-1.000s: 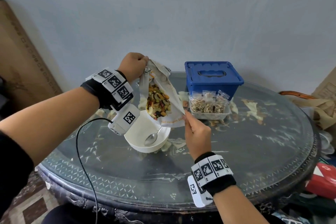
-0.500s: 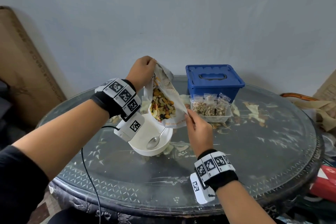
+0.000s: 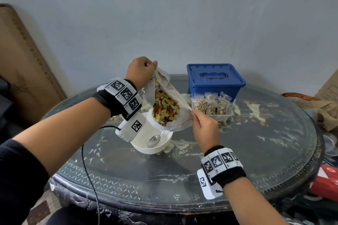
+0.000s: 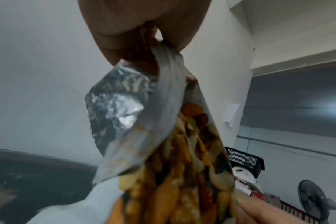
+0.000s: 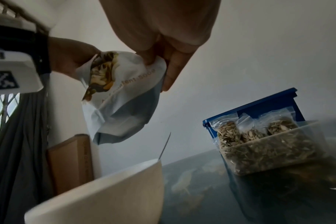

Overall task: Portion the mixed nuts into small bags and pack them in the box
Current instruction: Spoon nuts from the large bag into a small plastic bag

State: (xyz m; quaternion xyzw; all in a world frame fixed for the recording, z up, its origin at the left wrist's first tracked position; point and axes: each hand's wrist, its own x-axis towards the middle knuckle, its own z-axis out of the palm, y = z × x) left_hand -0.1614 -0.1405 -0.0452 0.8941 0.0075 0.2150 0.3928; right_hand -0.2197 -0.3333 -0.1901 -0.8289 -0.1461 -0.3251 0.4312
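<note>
Nut pouch: a white pouch (image 3: pixel 165 107) printed with mixed nuts hangs in the air above the white bowl, tilted, stretched between my two hands.
Left hand: my left hand (image 3: pixel 140 71) pinches the pouch's upper end, fingers curled round the crumpled edge.
Right hand: my right hand (image 3: pixel 204 127) pinches the pouch's lower corner between thumb and fingers; the hands are apart, one at each end.
Left wrist view only: the pouch's silver foil lining (image 4: pixel 115 110) shows at a fold.
Right wrist view only: the pouch's plain underside and the spoon handle (image 5: pixel 165 146) rising over the bowl rim.
Bowl: the white bowl (image 3: pixel 139 147) sits on the table under the pouch, holding a metal spoon (image 3: pixel 154 139).
Clear tub: a clear tub (image 3: pixel 225 115) just right of the pouch holds small zip bags of seeds (image 3: pixel 210 105), standing upright.
Blue box: a blue box (image 3: pixel 214 80) with its lid on stands behind the tub.
Table: a round dark glass-topped table (image 3: pixel 182 184) carries it all.
</note>
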